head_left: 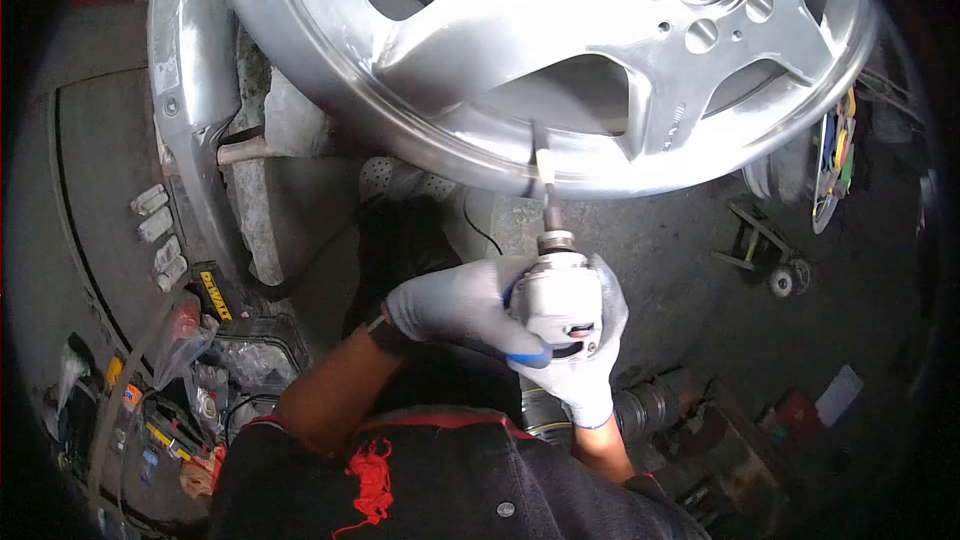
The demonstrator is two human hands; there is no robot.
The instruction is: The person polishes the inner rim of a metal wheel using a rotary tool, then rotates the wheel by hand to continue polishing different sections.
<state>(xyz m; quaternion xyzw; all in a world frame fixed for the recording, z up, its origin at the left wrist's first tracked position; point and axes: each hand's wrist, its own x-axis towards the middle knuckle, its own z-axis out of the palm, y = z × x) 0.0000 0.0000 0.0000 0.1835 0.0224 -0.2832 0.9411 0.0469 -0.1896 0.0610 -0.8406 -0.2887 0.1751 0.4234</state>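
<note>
A large polished alloy wheel (pixel 600 35) fills the top of the view, its spokes and bolt holes showing. Both my hands, in pale gloves, grip a die grinder (pixel 562 300) with a light metal head. My left hand (pixel 455 310) wraps its left side, the blue-marked thumb lying across the body. From the right and underneath, my right hand (pixel 600 350) closes round the same tool. The grinder's narrow shaft (pixel 547 175) points away from me, its blurred tip overlapping the wheel's lower rim.
On the left stands a worn metal frame (pixel 185 70), with several small bottles (pixel 158 230) beside it. A yellow-lettered DEWALT box (pixel 212 290) and bagged supplies (pixel 200 340) lie lower left. A small wheeled stand (pixel 755 245) is on the floor at right. Machinery (pixel 660 405) sits lower right.
</note>
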